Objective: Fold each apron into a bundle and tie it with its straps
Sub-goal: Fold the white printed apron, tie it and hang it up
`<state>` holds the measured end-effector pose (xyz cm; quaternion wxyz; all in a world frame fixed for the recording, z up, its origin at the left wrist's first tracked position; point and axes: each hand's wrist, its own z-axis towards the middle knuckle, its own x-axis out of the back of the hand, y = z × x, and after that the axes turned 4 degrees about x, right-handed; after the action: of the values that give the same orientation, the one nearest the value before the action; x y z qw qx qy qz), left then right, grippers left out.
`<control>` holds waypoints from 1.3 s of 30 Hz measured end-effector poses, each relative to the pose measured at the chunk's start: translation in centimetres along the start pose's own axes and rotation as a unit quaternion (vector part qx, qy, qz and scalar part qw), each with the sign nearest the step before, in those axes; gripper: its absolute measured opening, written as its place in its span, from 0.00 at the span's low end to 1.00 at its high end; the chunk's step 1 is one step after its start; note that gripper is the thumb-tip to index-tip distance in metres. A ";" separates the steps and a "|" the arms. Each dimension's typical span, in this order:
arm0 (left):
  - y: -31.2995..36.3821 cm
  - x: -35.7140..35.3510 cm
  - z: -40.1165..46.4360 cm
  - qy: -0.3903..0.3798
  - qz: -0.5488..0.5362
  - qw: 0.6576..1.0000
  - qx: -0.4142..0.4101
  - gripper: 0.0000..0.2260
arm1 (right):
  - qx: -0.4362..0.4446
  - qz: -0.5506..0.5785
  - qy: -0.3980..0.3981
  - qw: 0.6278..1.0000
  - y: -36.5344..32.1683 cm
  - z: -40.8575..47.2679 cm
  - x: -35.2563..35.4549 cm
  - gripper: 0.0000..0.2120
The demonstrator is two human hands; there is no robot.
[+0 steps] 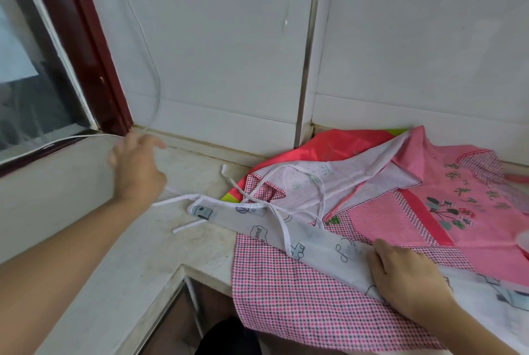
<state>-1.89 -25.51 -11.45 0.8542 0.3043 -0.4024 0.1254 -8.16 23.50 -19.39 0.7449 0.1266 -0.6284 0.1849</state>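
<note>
Aprons (329,283) — thin checked and printed cloth — under right hand (406,277).

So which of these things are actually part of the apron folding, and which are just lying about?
Part of the job:
- white printed apron, pressed by the right hand
- its white straps
- pink checked apron
- pink flowered apron
- red apron underneath
- left hand, raised and blurred

Just lying about:
- white cord on the wall
- window
- stone counter
</note>
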 end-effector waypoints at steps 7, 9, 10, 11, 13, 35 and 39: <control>14.6 -1.7 -10.7 -0.231 -0.215 0.908 -0.275 0.10 | 0.008 0.021 0.005 1.000 -0.1 0.2 0.4 0.14; 18.4 -3.0 -14.2 -0.280 -0.227 0.882 -0.304 0.07 | 0.002 0.017 -0.005 1.000 -0.1 0.3 0.2 0.14; 20.1 -3.8 -15.8 -0.301 -0.217 0.874 -0.314 0.07 | 0.002 0.018 -0.003 1.000 -0.1 0.4 0.2 0.13; 21.3 -4.9 -17.2 -0.315 -0.195 0.871 -0.324 0.06 | 0.015 0.016 0.008 1.000 -0.1 0.4 -0.1 0.13; 22.5 -7.1 -19.2 -0.322 -0.150 0.876 -0.327 0.04 | 0.035 0.013 0.041 0.998 0.2 0.2 -0.3 0.13; 27.1 -7.6 -20.5 -0.298 0.003 0.894 -0.334 0.05 | 0.035 -0.044 -0.079 0.995 12.2 -2.7 3.9 0.17; 30.1 -8.6 -23.0 -0.303 -0.114 0.861 -0.392 0.05 | 0.066 0.005 -0.046 0.997 13.0 -2.2 2.8 0.16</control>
<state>-7.21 12.63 -16.70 0.7475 0.0107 -0.6195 -0.2396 -11.45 36.41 -17.55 0.7046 0.1804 -0.6488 0.2237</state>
